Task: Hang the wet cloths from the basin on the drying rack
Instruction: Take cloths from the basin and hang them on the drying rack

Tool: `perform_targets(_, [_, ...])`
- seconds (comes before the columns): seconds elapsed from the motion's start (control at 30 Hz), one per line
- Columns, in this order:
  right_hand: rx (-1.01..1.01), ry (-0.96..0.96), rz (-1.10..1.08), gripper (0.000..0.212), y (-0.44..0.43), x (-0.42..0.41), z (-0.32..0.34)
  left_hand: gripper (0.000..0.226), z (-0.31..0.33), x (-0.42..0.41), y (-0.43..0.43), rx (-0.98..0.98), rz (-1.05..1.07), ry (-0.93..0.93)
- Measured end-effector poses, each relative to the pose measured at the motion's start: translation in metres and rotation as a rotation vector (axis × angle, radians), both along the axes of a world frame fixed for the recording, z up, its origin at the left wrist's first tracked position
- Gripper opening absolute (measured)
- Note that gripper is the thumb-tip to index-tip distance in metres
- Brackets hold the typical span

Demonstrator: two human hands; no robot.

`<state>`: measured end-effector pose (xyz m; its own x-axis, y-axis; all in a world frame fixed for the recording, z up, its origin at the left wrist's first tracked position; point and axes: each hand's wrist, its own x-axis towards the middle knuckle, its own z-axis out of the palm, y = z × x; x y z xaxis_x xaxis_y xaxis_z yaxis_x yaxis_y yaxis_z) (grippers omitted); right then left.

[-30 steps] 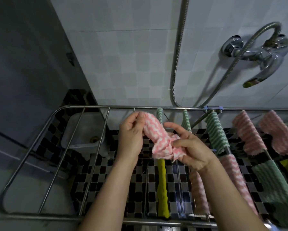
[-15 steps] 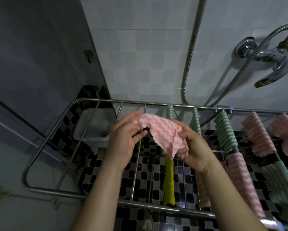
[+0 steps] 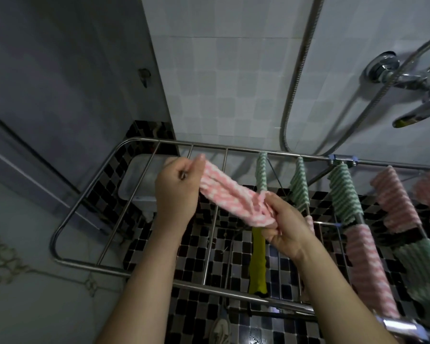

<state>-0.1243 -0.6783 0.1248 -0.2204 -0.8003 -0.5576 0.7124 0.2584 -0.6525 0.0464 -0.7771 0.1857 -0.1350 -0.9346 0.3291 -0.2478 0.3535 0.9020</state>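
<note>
A pink-and-white striped cloth point(image 3: 230, 198) is stretched between both hands above the steel drying rack point(image 3: 84, 202). My left hand point(image 3: 178, 192) grips its far end over the rack's bare left rods. My right hand point(image 3: 284, 222) grips the near end, bunched in the fingers. Under the rack at the left a white basin point(image 3: 137, 184) stands on the floor, partly hidden by my left hand; its contents cannot be made out.
Green cloths point(image 3: 344, 194), pink cloths point(image 3: 365, 266) and a yellow cloth point(image 3: 257, 264) hang on the rack's middle and right rods. A shower hose point(image 3: 296, 78) and chrome tap point(image 3: 407, 78) are on the tiled wall behind. The floor is black-and-white mosaic.
The hands have pulled apart and the bunched pink cloth is now drawn out into a long strip. The view has shifted left, showing more of the rack's left end.
</note>
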Motion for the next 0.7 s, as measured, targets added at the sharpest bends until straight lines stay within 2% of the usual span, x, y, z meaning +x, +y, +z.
perform_targets(0.1, [0.022,-0.063,0.014,0.023,-0.002,0.008,-0.006,0.05,0.006,0.002,0.0,0.336,0.0,0.285])
perform_targets(0.17, [0.028,-0.112,0.042,0.028,-0.004,0.012,-0.008,0.053,0.001,0.005,-0.005,0.531,-0.038,0.386])
perform_targets(0.2, [0.011,-0.136,0.065,0.032,-0.003,0.014,-0.01,0.065,0.001,0.007,-0.006,0.612,-0.058,0.412])
perform_targets(0.27, [-0.066,-0.132,0.151,0.045,0.0,0.015,-0.011,0.09,-0.001,0.009,-0.009,0.722,-0.065,0.481])
perform_targets(0.33, [-0.156,-0.032,0.284,0.054,0.004,0.016,-0.013,0.083,-0.004,0.012,-0.007,0.74,-0.066,0.516])
perform_targets(0.43, [-0.187,0.187,0.352,0.043,0.006,0.017,-0.006,0.04,-0.019,0.025,-0.001,0.678,-0.118,0.34])
perform_targets(0.5, [-0.168,0.267,0.238,0.036,0.002,0.016,0.004,0.021,-0.029,0.032,0.0,0.708,-0.137,0.371])
perform_targets(0.53, [-0.18,0.287,0.185,0.031,0.001,0.014,0.01,0.019,-0.035,0.034,-0.001,0.739,-0.088,0.339])
perform_targets(0.6, [-0.215,0.373,0.189,0.026,-0.002,0.01,0.021,0.031,-0.048,0.041,-0.002,0.737,0.01,0.076])
perform_targets(0.67, [-0.25,0.504,0.318,0.027,-0.004,0.009,0.034,0.041,-0.058,0.044,0.005,0.592,-0.101,-0.272])
perform_targets(0.7, [-0.264,0.581,0.394,0.028,-0.005,0.011,0.041,0.045,-0.061,0.044,0.009,0.512,-0.253,-0.342])
